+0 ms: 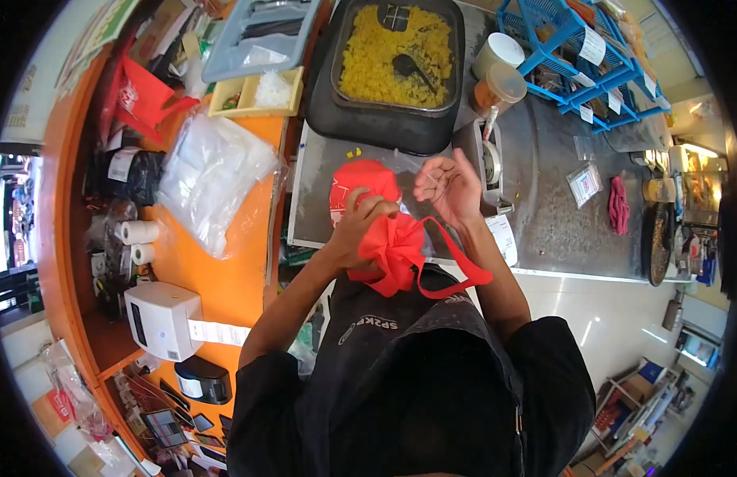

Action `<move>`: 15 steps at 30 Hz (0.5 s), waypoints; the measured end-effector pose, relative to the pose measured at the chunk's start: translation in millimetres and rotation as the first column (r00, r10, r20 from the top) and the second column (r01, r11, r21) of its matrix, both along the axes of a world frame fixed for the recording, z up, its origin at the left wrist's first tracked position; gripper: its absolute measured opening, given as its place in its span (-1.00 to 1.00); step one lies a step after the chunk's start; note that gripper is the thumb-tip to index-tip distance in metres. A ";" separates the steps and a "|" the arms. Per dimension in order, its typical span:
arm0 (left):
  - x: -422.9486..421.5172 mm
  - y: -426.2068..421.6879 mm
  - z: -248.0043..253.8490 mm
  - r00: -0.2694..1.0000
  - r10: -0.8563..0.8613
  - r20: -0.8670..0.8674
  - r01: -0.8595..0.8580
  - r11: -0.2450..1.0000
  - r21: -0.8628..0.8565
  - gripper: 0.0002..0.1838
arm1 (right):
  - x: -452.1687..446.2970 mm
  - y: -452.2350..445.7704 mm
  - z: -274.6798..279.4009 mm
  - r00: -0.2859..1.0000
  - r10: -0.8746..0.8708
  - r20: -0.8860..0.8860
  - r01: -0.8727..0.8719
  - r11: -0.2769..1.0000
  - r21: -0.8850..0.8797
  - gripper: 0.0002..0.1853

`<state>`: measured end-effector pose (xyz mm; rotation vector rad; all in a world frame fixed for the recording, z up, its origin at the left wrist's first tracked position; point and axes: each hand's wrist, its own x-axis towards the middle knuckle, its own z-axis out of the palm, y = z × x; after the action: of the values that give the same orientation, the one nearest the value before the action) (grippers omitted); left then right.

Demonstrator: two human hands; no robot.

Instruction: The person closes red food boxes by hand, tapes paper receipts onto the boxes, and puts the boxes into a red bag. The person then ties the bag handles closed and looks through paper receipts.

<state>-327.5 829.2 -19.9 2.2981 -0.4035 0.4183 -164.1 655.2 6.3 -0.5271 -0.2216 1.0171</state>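
My left hand (357, 230) is closed around the gathered middle of a red fabric bag (392, 242), which I hold in front of my apron. The bag's far end bulges beyond my fingers and carries some white print. From its near end a red strap loops out to the right. Just right of the bag, my right hand (454, 191) is raised with the palm showing and the fingers loosely curled and apart. Nothing shows in it. What the bag contains is hidden.
Ahead, a black pan (321, 111) holds yellow rice and a dark spoon. Jars (504, 83) and blue baskets (543, 67) stand right of it. On the orange counter (225, 274) at left are clear plastic bags (213, 179) and a white label printer (163, 318).
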 end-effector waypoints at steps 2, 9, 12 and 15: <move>-7.7 -3.7 -8.4 0.998 0.061 0.025 -0.063 0.995 0.079 -0.27 | 2.7 -1.9 -10.9 0.957 0.055 0.285 0.026 0.962 -0.273 -0.74; -25.4 -30.9 12.0 0.935 0.258 0.243 -0.295 0.947 0.130 -0.66 | 0.8 1.7 25.4 0.770 0.267 0.580 0.074 0.865 -0.497 -0.86; -22.4 -31.8 10.1 0.931 0.270 0.245 -0.286 0.958 0.033 -0.66 | -0.2 2.7 20.9 0.712 0.292 0.638 0.080 0.869 -0.488 -0.86; -18.2 -31.4 11.6 0.923 0.265 0.279 -0.285 0.958 0.033 -0.66 | -7.2 5.7 13.6 0.727 0.283 0.626 0.086 0.866 -0.492 -0.87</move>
<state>-345.8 797.8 -8.3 2.3823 -0.2291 0.8809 -171.3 660.9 19.8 -1.3879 -0.6695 0.9453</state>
